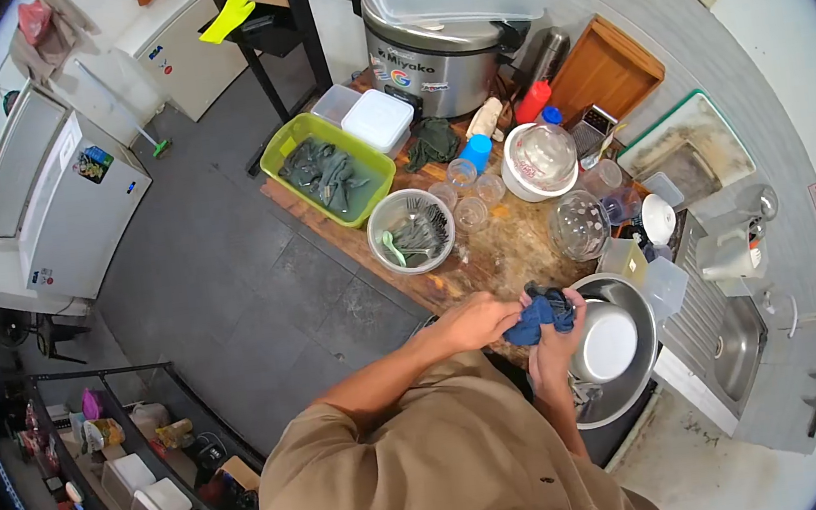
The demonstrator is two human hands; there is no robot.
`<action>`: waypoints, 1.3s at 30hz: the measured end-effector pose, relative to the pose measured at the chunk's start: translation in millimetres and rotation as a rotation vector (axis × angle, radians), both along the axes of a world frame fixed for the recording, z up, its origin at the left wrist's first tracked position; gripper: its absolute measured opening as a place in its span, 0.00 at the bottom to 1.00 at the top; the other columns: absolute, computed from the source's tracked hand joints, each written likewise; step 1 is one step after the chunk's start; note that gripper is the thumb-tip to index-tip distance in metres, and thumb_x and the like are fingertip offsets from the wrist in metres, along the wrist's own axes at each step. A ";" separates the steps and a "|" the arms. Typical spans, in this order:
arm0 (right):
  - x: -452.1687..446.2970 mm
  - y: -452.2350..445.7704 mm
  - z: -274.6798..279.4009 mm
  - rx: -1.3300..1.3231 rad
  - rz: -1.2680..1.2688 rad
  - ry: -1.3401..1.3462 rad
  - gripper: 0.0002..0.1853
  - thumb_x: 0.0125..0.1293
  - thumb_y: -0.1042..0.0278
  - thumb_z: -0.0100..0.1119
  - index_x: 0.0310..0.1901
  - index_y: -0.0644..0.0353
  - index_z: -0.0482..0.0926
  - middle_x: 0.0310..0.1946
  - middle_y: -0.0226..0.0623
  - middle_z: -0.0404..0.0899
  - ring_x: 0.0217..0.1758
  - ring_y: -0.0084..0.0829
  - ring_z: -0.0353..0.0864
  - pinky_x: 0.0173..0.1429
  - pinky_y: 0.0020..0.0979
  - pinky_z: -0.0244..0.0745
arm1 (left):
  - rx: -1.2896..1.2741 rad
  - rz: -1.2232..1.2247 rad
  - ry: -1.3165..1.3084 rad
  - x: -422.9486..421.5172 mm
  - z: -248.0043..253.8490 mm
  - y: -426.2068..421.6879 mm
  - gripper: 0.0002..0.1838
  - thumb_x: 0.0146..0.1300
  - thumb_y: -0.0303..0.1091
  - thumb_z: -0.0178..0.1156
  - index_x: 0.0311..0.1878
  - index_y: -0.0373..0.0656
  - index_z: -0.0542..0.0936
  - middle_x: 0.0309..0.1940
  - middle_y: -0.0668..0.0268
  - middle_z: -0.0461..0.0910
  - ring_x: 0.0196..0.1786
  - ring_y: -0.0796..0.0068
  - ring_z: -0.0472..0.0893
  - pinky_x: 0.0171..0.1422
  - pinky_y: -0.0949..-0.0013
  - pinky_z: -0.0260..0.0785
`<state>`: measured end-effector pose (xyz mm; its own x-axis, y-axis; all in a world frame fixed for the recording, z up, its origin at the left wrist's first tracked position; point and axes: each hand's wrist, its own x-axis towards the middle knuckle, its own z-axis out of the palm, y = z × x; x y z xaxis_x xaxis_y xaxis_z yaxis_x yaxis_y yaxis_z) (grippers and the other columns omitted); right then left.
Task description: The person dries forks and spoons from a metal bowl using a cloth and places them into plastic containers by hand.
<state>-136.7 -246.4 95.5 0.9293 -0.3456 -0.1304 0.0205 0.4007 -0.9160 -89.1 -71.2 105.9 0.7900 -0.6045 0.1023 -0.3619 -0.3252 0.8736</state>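
At the left corner of the tabletop [513, 245], the tub [309, 195] holds dark cloths [323, 171] in water; you are well clear of it. Along the near edge comes the bowl [407, 265] of cutlery [416, 233], with the cups [471, 212] beyond it. Mind your left forearm, which passes just below that bowl.

Farther right, at the near edge, your left hand [479, 321] pinches the left side of the blue cloth [529, 325] between thumb and fingers. Whether the dark part at the bundle's top is more fabric or something wrapped, you cannot tell from here, so a light squeeze seems wise. Your right hand [565, 332] grasps the bundle from the other side; let it bear the weight while the left works the folds, and gather any loose tail.

Beyond your right hand, toward the far edge, sits the clear dome [580, 225], so elbows low. Just beside that hand, at the tabletop's right end, the basin [637, 385] holds a white pot [607, 343]; a knuckle could easily knock its rim.
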 end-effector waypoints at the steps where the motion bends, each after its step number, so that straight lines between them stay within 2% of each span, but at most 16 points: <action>1: -0.4 -2.0 1.4 -0.005 -0.041 -0.005 0.28 0.68 0.89 0.62 0.64 0.58 0.65 0.55 0.46 0.79 0.54 0.41 0.88 0.61 0.40 0.86 | 0.009 -0.008 0.005 -1.1 4.0 -0.8 0.11 0.75 0.39 0.58 0.45 0.40 0.82 0.30 0.44 0.82 0.37 0.38 0.83 0.44 0.43 0.74; 6: 1.9 -31.5 4.3 -0.141 -0.157 -0.088 0.27 0.66 0.91 0.62 0.61 0.56 0.67 0.54 0.44 0.77 0.54 0.40 0.85 0.61 0.41 0.87 | 0.061 0.013 -0.001 -8.2 17.7 -12.5 0.15 0.78 0.42 0.56 0.42 0.40 0.82 0.30 0.43 0.82 0.38 0.37 0.83 0.45 0.43 0.74; 8: 8.6 -57.2 4.4 -0.056 -0.373 0.030 0.27 0.67 0.91 0.60 0.62 0.55 0.67 0.56 0.47 0.77 0.54 0.43 0.86 0.60 0.43 0.87 | 0.158 0.073 -0.049 -10.5 8.2 -15.3 0.16 0.79 0.43 0.54 0.42 0.40 0.82 0.30 0.44 0.82 0.37 0.38 0.83 0.44 0.43 0.74; 9: 7.7 -87.6 -11.7 -0.040 -0.315 -0.037 0.22 0.70 0.85 0.61 0.61 0.57 0.69 0.56 0.47 0.79 0.58 0.47 0.85 0.64 0.47 0.85 | 0.159 0.072 -0.053 -12.1 5.2 -14.5 0.16 0.79 0.43 0.54 0.42 0.40 0.82 0.30 0.44 0.82 0.37 0.38 0.83 0.44 0.43 0.74; 12: 3.5 -130.5 0.3 0.056 -0.297 -0.130 0.23 0.71 0.85 0.56 0.66 0.60 0.69 0.61 0.51 0.76 0.61 0.55 0.83 0.69 0.52 0.83 | -0.006 0.169 0.003 -19.3 3.4 -12.8 0.14 0.78 0.41 0.59 0.45 0.39 0.84 0.28 0.46 0.81 0.32 0.41 0.82 0.38 0.48 0.73; 16: -20.3 -149.1 4.4 0.202 -0.127 -0.052 0.26 0.71 0.84 0.56 0.69 0.60 0.69 0.62 0.50 0.74 0.63 0.56 0.82 0.72 0.54 0.81 | -0.024 0.273 0.094 -30.5 8.1 -36.6 0.12 0.77 0.39 0.60 0.47 0.39 0.82 0.28 0.48 0.81 0.29 0.48 0.81 0.39 0.52 0.73; 18: -34.5 -135.5 7.5 0.264 -0.063 0.030 0.27 0.73 0.82 0.59 0.70 0.56 0.67 0.59 0.55 0.78 0.60 0.53 0.85 0.61 0.49 0.87 | -0.057 0.292 0.077 -38.8 -1.0 -64.8 0.11 0.77 0.38 0.60 0.49 0.39 0.81 0.29 0.48 0.81 0.29 0.49 0.81 0.40 0.53 0.73; 20: -52.5 -128.8 -0.5 0.305 0.063 0.032 0.27 0.73 0.82 0.59 0.71 0.58 0.67 0.59 0.50 0.78 0.58 0.45 0.85 0.62 0.43 0.85 | -0.277 0.309 -0.028 -48.5 -19.4 -101.9 0.11 0.76 0.33 0.61 0.54 0.42 0.74 0.33 0.46 0.81 0.33 0.45 0.82 0.42 0.52 0.74; 21: -62.2 -125.9 -2.8 0.308 0.141 0.018 0.27 0.73 0.82 0.59 0.71 0.59 0.67 0.59 0.48 0.78 0.58 0.41 0.85 0.63 0.40 0.84 | -0.275 0.223 0.137 -58.2 3.7 -113.6 0.14 0.74 0.30 0.62 0.55 0.43 0.68 0.34 0.44 0.81 0.36 0.37 0.83 0.41 0.47 0.72; 22: -71.6 -123.2 -5.7 0.237 0.087 0.035 0.26 0.73 0.82 0.58 0.71 0.60 0.67 0.58 0.43 0.79 0.56 0.32 0.83 0.62 0.35 0.82 | -0.191 0.181 0.075 -65.0 3.8 -128.3 0.14 0.74 0.29 0.61 0.54 0.43 0.67 0.34 0.43 0.80 0.39 0.35 0.83 0.41 0.45 0.72; 24: -87.5 -132.1 -7.3 0.201 0.041 0.079 0.26 0.74 0.83 0.57 0.70 0.58 0.69 0.55 0.40 0.79 0.55 0.29 0.82 0.58 0.33 0.82 | 0.024 0.086 0.113 -78.4 8.8 -155.2 0.15 0.74 0.29 0.60 0.54 0.42 0.64 0.32 0.41 0.79 0.42 0.31 0.82 0.41 0.40 0.70; 27: -114.0 -175.6 3.6 0.214 -0.016 0.084 0.25 0.74 0.86 0.55 0.69 0.55 0.70 0.50 0.37 0.78 0.50 0.28 0.81 0.54 0.31 0.82 | -0.024 -0.072 0.116 -97.6 7.8 -188.3 0.17 0.74 0.30 0.60 0.55 0.41 0.62 0.31 0.40 0.78 0.41 0.30 0.82 0.40 0.40 0.70; 32: -163.0 -246.7 -11.9 -0.030 -0.102 0.015 0.34 0.59 0.93 0.49 0.67 0.56 0.70 0.57 0.38 0.74 0.60 0.30 0.76 0.66 0.30 0.74 | 0.039 -0.219 -0.040 -134.6 11.4 -234.6 0.18 0.76 0.36 0.60 0.56 0.36 0.65 0.40 0.44 0.80 0.51 0.38 0.81 0.54 0.45 0.71; 34: -181.1 -261.4 4.0 -0.491 -0.017 0.074 0.38 0.54 0.93 0.47 0.69 0.56 0.70 0.62 0.38 0.70 0.66 0.33 0.72 0.70 0.31 0.69 | 0.064 -0.100 -0.092 -146.5 14.5 -248.0 0.18 0.78 0.40 0.59 0.57 0.37 0.68 0.44 0.46 0.81 0.52 0.41 0.81 0.55 0.47 0.71; 38: -206.2 -262.4 38.6 -0.752 0.264 0.161 0.39 0.55 0.93 0.48 0.71 0.58 0.68 0.55 0.50 0.81 0.58 0.41 0.83 0.63 0.38 0.76 | 0.079 -0.151 -0.321 -174.7 18.1 -262.5 0.21 0.72 0.49 0.64 0.53 0.40 0.77 0.40 0.52 0.82 0.50 0.46 0.82 0.54 0.48 0.74; 39: -208.1 -262.5 33.4 -0.866 0.298 0.032 0.40 0.55 0.92 0.49 0.73 0.57 0.67 0.49 0.57 0.84 0.54 0.55 0.87 0.59 0.43 0.78 | 0.140 -0.142 -0.348 -182.5 16.3 -264.3 0.19 0.73 0.49 0.64 0.51 0.41 0.78 0.38 0.53 0.82 0.48 0.47 0.82 0.53 0.49 0.75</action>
<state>-344.7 -508.9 128.9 0.9961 -0.0808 0.0349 -0.0043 -0.4417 -0.8971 -271.6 -335.4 122.2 0.6303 -0.7322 0.2580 -0.6782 -0.3576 0.6420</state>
